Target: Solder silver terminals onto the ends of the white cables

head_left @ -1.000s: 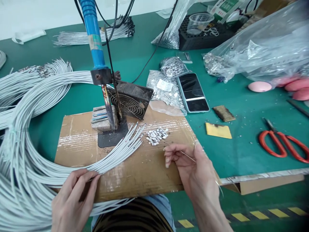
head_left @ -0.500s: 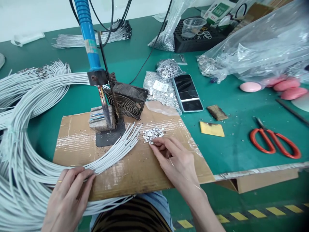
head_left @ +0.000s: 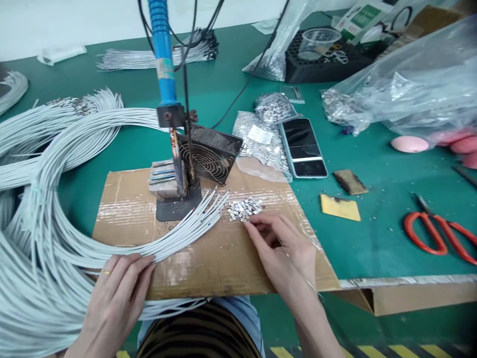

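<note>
My left hand lies at the near left edge of a cardboard sheet, fingers pressed together over a fan of white wires whose stripped ends point at a pile of small metal pieces. My right hand reaches to that pile, fingertips curled and touching its near edge. A thin wire runs back along its wrist. A blue-handled soldering iron stands clamped upright on a dark base, with a small black fan beside it.
Large coils of white wire fill the left of the green table. Right of the cardboard lie a phone, bags of metal pieces, a yellow sponge, red scissors and big plastic bags.
My right hand moved forward from the cardboard's middle to the pile of metal pieces and stays at its edge. My left hand has kept its place on the wires.
</note>
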Action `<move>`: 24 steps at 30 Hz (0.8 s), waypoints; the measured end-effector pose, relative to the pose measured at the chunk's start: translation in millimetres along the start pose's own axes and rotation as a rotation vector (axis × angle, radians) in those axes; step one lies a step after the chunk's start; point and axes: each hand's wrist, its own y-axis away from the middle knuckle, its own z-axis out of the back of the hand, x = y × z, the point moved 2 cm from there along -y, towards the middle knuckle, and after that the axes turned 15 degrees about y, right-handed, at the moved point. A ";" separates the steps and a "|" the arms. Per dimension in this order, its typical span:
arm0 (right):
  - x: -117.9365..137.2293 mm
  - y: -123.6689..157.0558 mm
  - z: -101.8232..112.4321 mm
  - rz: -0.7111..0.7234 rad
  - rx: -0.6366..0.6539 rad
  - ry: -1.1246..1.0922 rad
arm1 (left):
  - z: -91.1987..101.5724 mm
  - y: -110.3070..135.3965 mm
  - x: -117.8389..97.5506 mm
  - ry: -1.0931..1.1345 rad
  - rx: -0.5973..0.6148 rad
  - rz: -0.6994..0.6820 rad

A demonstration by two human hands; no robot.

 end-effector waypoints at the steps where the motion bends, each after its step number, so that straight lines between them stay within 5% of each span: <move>1: -3.3 1.3 -0.2 -0.037 0.004 -0.009 | -3.1 -0.7 -0.8 0.009 -0.008 0.005; 9: -20.9 0.5 -0.2 -0.207 0.056 -0.095 | -22.5 12.1 -4.8 -0.004 -0.144 0.133; 24: -16.4 -5.7 6.0 -0.195 0.102 -0.217 | -22.5 12.8 -17.6 0.215 -0.290 0.208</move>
